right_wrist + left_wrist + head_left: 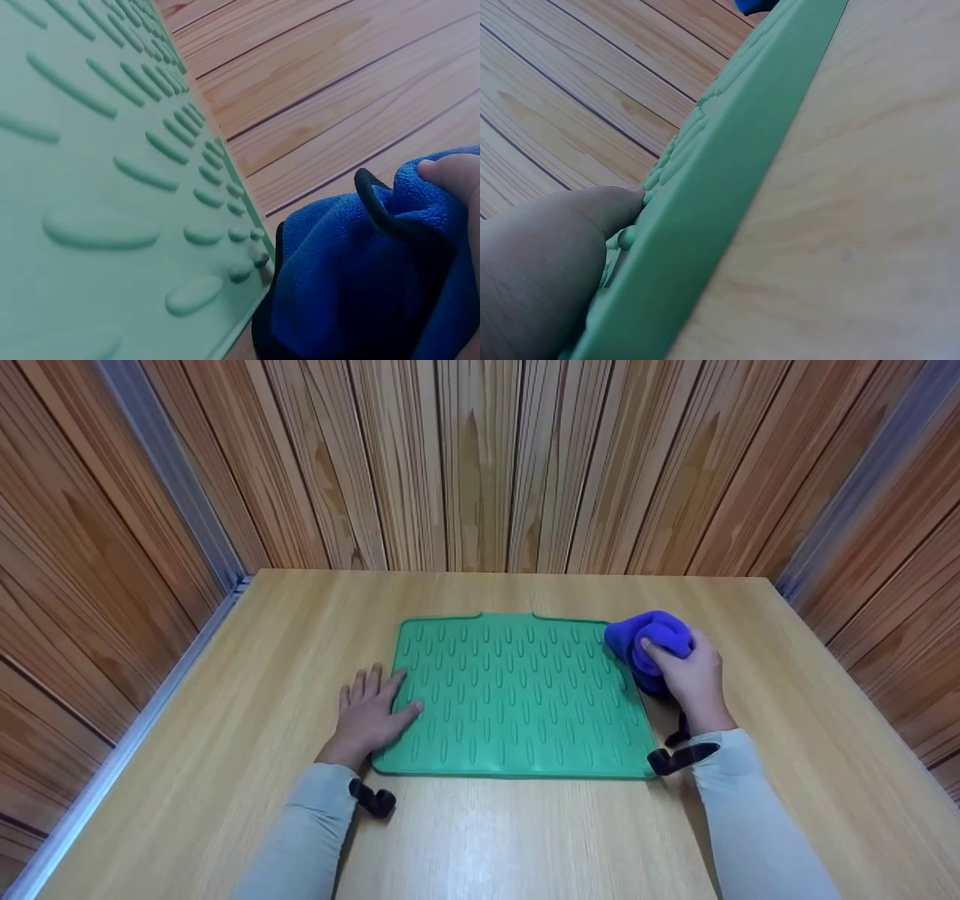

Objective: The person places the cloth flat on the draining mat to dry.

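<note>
A green mat [517, 761] with rows of raised oval ridges lies flat on the table. My left hand [369, 716] rests at its left edge, fingers spread, with thumb and index finger touching the mat. In the left wrist view, the thumb [547, 255] lies over the mat's rim [705, 202]. At the mat's upper right edge, my right hand [691, 675] grips a bunched blue cloth [649, 634]. Dark edging shows on the cloth [337, 277] in the right wrist view, where only the thumb and a bit of the hand are visible.
The mat lies on a light wooden table [262, 720]. Wood-plank walls [480, 465] stand behind it and at both sides, with metal strips at the corners. A black camera mount [373, 799] sits on the left wrist and another mount [679, 757] on the right.
</note>
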`<state>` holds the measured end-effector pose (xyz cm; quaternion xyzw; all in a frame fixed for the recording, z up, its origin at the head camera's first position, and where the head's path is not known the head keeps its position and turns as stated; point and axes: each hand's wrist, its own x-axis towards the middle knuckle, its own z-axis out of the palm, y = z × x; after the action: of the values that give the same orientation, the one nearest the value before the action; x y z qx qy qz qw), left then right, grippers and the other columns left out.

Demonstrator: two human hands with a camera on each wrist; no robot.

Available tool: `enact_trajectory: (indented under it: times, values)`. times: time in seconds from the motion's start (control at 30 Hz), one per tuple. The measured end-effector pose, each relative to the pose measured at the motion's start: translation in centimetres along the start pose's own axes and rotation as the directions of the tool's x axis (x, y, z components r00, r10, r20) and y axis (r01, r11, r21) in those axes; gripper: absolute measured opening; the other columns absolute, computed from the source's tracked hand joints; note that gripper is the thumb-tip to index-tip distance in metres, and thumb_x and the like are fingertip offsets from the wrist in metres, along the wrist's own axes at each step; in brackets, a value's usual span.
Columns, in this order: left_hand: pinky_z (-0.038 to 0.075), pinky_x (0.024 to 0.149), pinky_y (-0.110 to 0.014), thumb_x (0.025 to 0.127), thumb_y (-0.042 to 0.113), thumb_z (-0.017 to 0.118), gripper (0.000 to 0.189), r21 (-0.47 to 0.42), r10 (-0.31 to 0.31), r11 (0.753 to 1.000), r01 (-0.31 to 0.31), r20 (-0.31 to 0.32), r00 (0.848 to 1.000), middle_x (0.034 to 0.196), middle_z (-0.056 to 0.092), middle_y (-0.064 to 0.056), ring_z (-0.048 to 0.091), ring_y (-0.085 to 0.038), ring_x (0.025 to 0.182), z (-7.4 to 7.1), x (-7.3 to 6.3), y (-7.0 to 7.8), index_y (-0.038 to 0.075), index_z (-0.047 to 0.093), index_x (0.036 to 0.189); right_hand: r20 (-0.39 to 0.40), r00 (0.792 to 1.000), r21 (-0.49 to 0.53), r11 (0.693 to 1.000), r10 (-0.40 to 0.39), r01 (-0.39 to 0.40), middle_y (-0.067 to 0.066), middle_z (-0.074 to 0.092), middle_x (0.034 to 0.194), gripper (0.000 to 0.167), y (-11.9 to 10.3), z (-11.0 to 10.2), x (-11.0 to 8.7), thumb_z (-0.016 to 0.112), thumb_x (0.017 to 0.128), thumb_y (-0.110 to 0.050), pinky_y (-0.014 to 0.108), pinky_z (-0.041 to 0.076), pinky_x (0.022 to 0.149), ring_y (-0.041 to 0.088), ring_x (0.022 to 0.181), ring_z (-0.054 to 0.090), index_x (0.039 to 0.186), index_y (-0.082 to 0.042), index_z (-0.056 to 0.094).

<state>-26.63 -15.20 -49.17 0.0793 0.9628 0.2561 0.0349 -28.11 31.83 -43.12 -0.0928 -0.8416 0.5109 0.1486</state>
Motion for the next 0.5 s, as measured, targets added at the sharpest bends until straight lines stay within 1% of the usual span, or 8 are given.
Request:
enact_trajectory:
  times: [0.17, 0.23, 0.33, 0.5]
  values:
    - [-0.007, 0.118, -0.063, 0.100, 0.057, 0.048, 0.077, 0.000, -0.001, 1.000, 0.001, -0.005, 1.000, 0.168, 0.004, -0.021, -0.005, -0.043, 0.153, 0.0, 0.0, 0.0, 0.018, 0.026, 0.162, 0.000, 0.999, 0.000, 0.999, -0.047, 0.047, 0.017, 0.058, 0.134, 0.071, -0.5, 0.5, -0.2, 0.076, 0.088, -0.046, 0.051, 0.042, 0.106, 0.033, 0.122, 0.053, 0.141, -0.005, 0.052]
    - [-0.007, 0.118, -0.062, 0.099, 0.057, 0.048, 0.077, 0.005, -0.004, 1.000, 0.004, -0.007, 1.000, 0.168, 0.004, -0.021, -0.005, -0.043, 0.153, 0.0, 0.1, -0.1, 0.018, 0.025, 0.162, 0.000, 0.998, -0.002, 0.998, -0.067, 0.067, 0.017, 0.059, 0.131, 0.069, -0.7, 0.7, -0.3, 0.077, 0.088, -0.046, 0.049, 0.042, 0.104, 0.033, 0.120, 0.054, 0.138, -0.005, 0.054]
    - [-0.008, 0.118, -0.062, 0.099, 0.058, 0.048, 0.078, 0.005, -0.006, 1.000, 0.006, -0.001, 1.000, 0.168, 0.003, -0.021, -0.006, -0.042, 0.153, 0.0, 0.1, -0.2, 0.019, 0.025, 0.162, 0.012, 0.998, 0.013, 0.998, -0.068, 0.067, 0.016, 0.059, 0.130, 0.069, -1.0, 0.9, -0.4, 0.077, 0.087, -0.047, 0.050, 0.042, 0.104, 0.033, 0.119, 0.055, 0.137, -0.004, 0.054]
    - [-0.008, 0.118, -0.063, 0.100, 0.059, 0.047, 0.078, 0.005, -0.005, 1.000, 0.005, 0.005, 1.000, 0.168, 0.002, -0.020, -0.007, -0.042, 0.153, 0.0, 0.2, -0.1, 0.019, 0.024, 0.162, 0.037, 0.997, 0.046, 0.997, -0.064, 0.062, 0.016, 0.058, 0.132, 0.072, -1.5, 1.3, -0.8, 0.078, 0.087, -0.047, 0.051, 0.042, 0.106, 0.033, 0.121, 0.054, 0.140, -0.005, 0.053]
